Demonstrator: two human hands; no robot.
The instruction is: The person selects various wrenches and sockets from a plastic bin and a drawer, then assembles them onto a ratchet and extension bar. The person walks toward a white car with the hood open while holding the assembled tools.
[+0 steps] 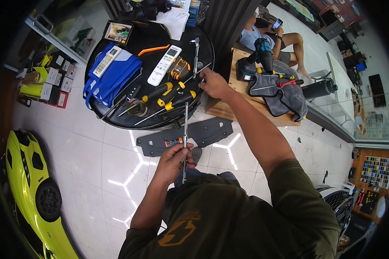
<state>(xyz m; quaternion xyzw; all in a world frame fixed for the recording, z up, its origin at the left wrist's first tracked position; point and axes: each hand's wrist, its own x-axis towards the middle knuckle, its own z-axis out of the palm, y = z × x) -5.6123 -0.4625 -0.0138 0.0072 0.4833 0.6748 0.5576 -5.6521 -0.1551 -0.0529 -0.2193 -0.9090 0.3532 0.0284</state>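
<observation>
My left hand [172, 160] is closed around a long slim chrome tool bar [186, 125], held nearly upright in front of my body, its upper end close to the table's near edge. At the right rim of the round black table [95, 56], my right hand [215, 84] has its fingers pinched together. A small dark thing shows at the fingertips, too small to name. Near that hand lie a chrome ratchet wrench [196, 54], an orange and black tape measure [180, 68] and several yellow and black screwdrivers [157, 92].
The table also bears a white remote control [164, 64], an orange pry tool [153, 50] and a blue bag [116, 77]. At right, a wooden box [229, 108] carries a cordless drill [263, 56] and grey cloth [270, 93]. A dark panel [151, 144] lies on the floor. Someone sits beyond.
</observation>
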